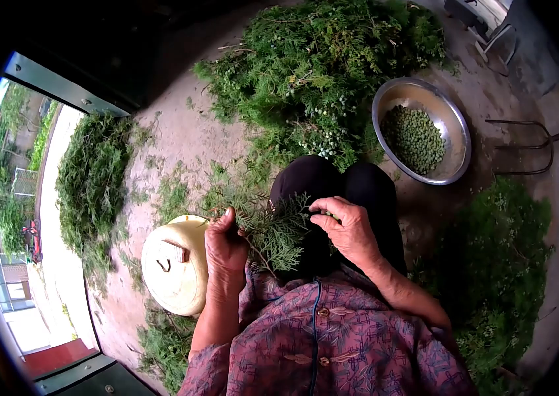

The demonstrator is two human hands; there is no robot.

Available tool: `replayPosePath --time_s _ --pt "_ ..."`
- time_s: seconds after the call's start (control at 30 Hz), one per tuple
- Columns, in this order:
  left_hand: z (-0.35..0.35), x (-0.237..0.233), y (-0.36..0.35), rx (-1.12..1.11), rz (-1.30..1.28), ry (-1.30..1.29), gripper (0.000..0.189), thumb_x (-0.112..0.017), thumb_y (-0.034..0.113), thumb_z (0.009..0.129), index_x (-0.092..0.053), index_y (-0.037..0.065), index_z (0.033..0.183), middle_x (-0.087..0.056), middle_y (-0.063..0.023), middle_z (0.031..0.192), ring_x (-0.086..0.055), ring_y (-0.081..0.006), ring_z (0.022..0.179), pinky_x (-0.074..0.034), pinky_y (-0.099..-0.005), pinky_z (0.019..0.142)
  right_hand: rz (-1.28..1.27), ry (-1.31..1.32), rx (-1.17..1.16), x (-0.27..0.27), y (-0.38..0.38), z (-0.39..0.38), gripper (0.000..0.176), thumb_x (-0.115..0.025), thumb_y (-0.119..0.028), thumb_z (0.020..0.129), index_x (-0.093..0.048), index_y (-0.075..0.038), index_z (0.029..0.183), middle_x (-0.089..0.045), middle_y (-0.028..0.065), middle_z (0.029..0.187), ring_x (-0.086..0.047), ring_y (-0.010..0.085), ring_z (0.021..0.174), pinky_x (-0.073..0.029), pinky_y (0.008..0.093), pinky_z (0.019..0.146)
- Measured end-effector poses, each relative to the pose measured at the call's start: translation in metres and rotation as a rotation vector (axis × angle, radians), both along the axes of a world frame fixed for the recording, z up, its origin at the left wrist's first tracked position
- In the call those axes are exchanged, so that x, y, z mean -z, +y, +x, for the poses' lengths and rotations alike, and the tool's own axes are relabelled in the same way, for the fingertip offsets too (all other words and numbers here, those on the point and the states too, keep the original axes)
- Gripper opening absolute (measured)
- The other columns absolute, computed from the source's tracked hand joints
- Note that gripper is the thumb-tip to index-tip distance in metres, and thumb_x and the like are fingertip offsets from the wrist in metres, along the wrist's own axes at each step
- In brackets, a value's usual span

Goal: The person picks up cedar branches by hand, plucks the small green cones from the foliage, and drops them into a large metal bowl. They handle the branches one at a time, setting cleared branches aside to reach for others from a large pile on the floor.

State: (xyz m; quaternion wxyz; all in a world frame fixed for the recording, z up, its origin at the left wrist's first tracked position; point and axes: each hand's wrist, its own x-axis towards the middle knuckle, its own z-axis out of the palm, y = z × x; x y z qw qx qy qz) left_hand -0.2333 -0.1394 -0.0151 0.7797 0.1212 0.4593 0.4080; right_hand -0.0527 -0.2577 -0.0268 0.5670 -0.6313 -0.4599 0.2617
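My left hand (224,243) is closed around the stem of an evergreen sprig (279,231), thumb pointing up. The sprig's flat, scaly fronds spread to the right over my lap. At their right tips is my right hand (351,232), thumb and forefinger curled together in a pinch. A bit of green shows under its fingers, too small to name. Up and to the right, a metal basin (454,158) holds small green cones (414,140), heaped toward its lower left side.
A big heap of cut evergreen branches (319,66) lies beyond my knees. More branches lie in a left pile (93,178) and a right pile (497,264). Beside my left arm stands a cream plastic container (174,284). A bent metal rod frame (524,148) is right of the basin.
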Motion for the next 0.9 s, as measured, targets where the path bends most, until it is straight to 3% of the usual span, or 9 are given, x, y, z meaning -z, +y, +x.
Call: replayPosePath --time_s 0.13,0.17,0.33,0.4,0.57,0.67,0.7,0.87,0.9 --pt "0.0 -0.004 -0.008 0.084 0.262 0.172 0.017 -0.064 0.006 0.076 -0.054 0.006 0.09 -0.059 -0.0039 0.082 -0.056 -0.0173 0.071 -0.047 -0.0299 0.067 -0.135 -0.202 -0.056 0.006 0.004 -0.009 0.022 -0.066 -0.004 0.072 -0.059 -0.004 0.093 -0.06 0.009 0.08 -0.06 0.0198 0.07 -0.047 0.0278 0.061" --pt "0.004 -0.002 -0.009 0.054 0.305 0.179 0.019 -0.065 0.004 0.076 -0.054 0.005 0.091 -0.058 -0.0032 0.079 -0.055 -0.0159 0.065 -0.047 -0.027 0.061 -0.127 -0.192 -0.042 0.008 0.005 -0.009 0.021 -0.066 -0.004 0.073 -0.058 -0.004 0.092 -0.06 0.0092 0.08 -0.06 0.0199 0.07 -0.047 0.0278 0.061" --pt "0.014 -0.026 -0.03 0.246 0.568 0.606 0.028 -0.063 0.012 0.079 -0.051 0.001 0.102 -0.056 -0.0091 0.101 -0.053 -0.0173 0.086 -0.044 -0.0305 0.079 -0.022 -0.077 0.023 0.007 0.009 -0.007 0.015 -0.062 -0.005 0.078 -0.057 -0.003 0.092 -0.06 0.0111 0.079 -0.059 0.0241 0.066 -0.046 0.0292 0.058" --pt "0.015 -0.018 -0.031 0.288 0.423 0.503 0.039 -0.064 0.013 0.079 -0.046 0.001 0.112 -0.055 -0.0098 0.106 -0.051 -0.0176 0.093 -0.043 -0.0313 0.084 -0.07 -0.011 0.041 -0.002 0.01 -0.004 0.013 -0.061 -0.005 0.079 -0.057 -0.002 0.091 -0.06 0.0117 0.077 -0.059 0.0215 0.065 -0.046 0.0286 0.059" --pt "0.029 -0.027 -0.041 0.383 0.453 0.352 0.03 -0.058 0.001 0.079 -0.047 0.005 0.106 -0.059 -0.0076 0.095 -0.057 -0.0148 0.077 -0.049 -0.0269 0.066 -0.071 0.073 0.149 -0.003 0.011 0.014 0.011 -0.059 -0.008 0.082 -0.057 -0.002 0.09 -0.059 0.0084 0.074 -0.056 0.0159 0.06 -0.045 0.0254 0.054" --pt "0.029 -0.034 -0.042 0.383 0.468 0.397 0.023 -0.056 0.002 0.08 -0.05 0.006 0.102 -0.06 -0.0054 0.082 -0.054 -0.0114 0.057 -0.046 -0.0234 0.051 -0.029 0.935 0.325 -0.019 0.011 0.041 0.009 -0.057 -0.013 0.086 -0.056 -0.006 0.091 -0.052 -0.0012 0.069 -0.045 0.0056 0.051 -0.032 0.019 0.04" --pt "0.032 -0.038 -0.042 0.353 0.47 0.364 0.022 -0.056 0.002 0.081 -0.05 0.006 0.102 -0.06 -0.0055 0.083 -0.054 -0.0118 0.057 -0.046 -0.0233 0.051 0.061 0.969 0.356 -0.018 0.007 0.058 0.008 -0.055 -0.013 0.087 -0.055 -0.006 0.09 -0.05 -0.001 0.071 -0.045 0.0065 0.053 -0.033 0.0161 0.044" --pt "0.029 -0.045 -0.021 0.272 0.42 0.191 0.025 -0.058 0.011 0.084 -0.047 0.003 0.104 -0.06 -0.0089 0.084 -0.059 -0.0178 0.063 -0.051 -0.0293 0.056 0.216 1.23 0.599 0.005 -0.019 0.153 0.006 -0.057 -0.004 0.083 -0.056 -0.002 0.089 -0.054 0.0059 0.077 -0.052 0.0175 0.067 -0.044 0.0237 0.054" --pt "0.031 -0.047 -0.014 0.255 0.4 0.123 0.024 -0.058 0.014 0.085 -0.045 0.003 0.101 -0.059 -0.0099 0.084 -0.06 -0.02 0.065 -0.051 -0.0301 0.057 0.246 1.341 0.713 0.015 -0.022 0.181 0.015 -0.056 0.0 0.082 -0.052 0.001 0.096 -0.052 0.0103 0.092 -0.053 0.0206 0.072 -0.051 0.0284 0.061"
